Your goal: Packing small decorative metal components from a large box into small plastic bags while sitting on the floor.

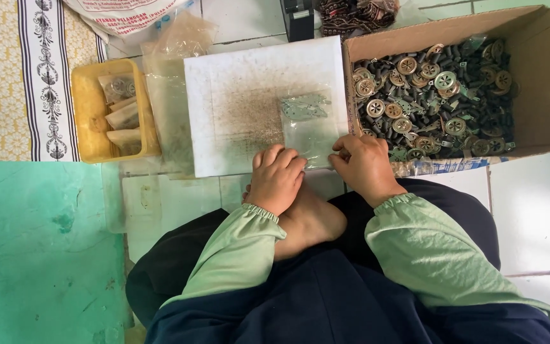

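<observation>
Both hands were down at the near edge of the white board (256,76), working a small clear plastic bag (310,130) that lay on it with a cluster of greenish metal bits at its far end. The left hand (276,178) was curled, fingertips pinching the bag's near-left edge; the right hand (365,167) pinched its near-right corner. It looked like the closing step of a packing round, mouth being held flat. A clean finish would call for an even grip along that edge. Right of the board sat the cardboard box (542,76) of round metal discs and black tubes; left, a yellow tray (87,114) held filled packets.
</observation>
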